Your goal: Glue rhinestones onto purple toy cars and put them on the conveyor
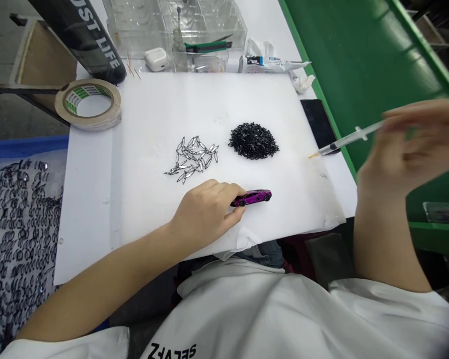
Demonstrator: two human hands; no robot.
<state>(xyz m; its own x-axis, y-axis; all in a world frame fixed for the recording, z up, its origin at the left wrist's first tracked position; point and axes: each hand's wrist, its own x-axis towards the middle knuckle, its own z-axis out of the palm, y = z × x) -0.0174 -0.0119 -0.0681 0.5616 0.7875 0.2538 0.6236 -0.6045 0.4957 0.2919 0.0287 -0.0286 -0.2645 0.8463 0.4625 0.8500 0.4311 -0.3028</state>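
At the desk's (90, 209) front edge, the left hand (205, 212) grips a purple toy car (252, 198); the right hand (407, 144), well apart, holds a syringe (349, 138).

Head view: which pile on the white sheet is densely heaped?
The black pile, a tight mound; the pale pile lies loosely scattered, its slivers dark-outlined.
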